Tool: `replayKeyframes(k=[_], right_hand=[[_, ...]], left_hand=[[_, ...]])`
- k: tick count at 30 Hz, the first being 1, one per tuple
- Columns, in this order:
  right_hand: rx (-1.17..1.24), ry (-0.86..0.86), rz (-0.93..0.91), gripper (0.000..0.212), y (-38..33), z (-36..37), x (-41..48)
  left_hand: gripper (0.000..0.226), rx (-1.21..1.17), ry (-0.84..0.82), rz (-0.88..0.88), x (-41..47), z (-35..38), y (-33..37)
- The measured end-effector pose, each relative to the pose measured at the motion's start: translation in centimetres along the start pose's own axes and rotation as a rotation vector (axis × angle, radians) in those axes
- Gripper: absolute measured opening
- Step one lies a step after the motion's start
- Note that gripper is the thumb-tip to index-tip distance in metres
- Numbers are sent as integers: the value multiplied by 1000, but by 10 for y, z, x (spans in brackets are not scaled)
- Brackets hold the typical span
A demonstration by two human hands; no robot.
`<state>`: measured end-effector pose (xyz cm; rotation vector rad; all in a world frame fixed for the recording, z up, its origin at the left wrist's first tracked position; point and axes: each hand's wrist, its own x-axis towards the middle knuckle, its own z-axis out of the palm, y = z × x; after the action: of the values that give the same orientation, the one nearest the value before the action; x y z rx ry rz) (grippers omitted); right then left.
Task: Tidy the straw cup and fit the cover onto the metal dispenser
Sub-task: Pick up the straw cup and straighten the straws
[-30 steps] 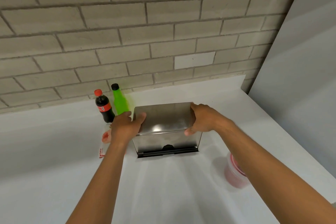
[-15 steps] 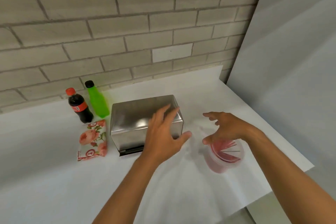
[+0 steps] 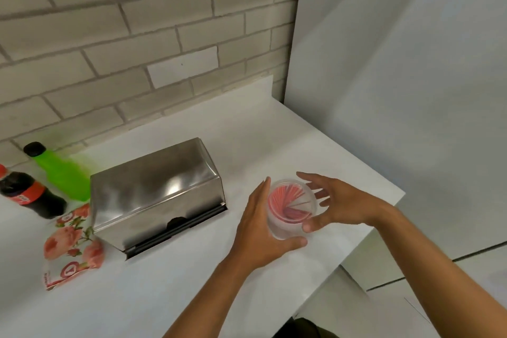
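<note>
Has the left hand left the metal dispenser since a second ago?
Yes. The left hand has come off the metal dispenser and gone rightward to the straw cup, cupping its left side.

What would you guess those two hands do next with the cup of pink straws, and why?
Probably close both hands on the straw cup and steady it. The left hand already cups its near side, the right hand hovers with spread fingers on the far side, and the cup sits close to the counter edge.
</note>
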<state>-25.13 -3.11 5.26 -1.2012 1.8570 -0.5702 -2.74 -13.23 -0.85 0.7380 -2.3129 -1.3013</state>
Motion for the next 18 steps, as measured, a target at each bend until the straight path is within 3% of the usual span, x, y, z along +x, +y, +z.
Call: replayKeyframes(k=[12,18], right_hand=[[489,85,-57,93,30,24,6],[559,45,-94,86,36,10,28]], left_hand=[[103,-143,144,-6,11,26,-12],[106,-194,159,-44,32,32,-20]])
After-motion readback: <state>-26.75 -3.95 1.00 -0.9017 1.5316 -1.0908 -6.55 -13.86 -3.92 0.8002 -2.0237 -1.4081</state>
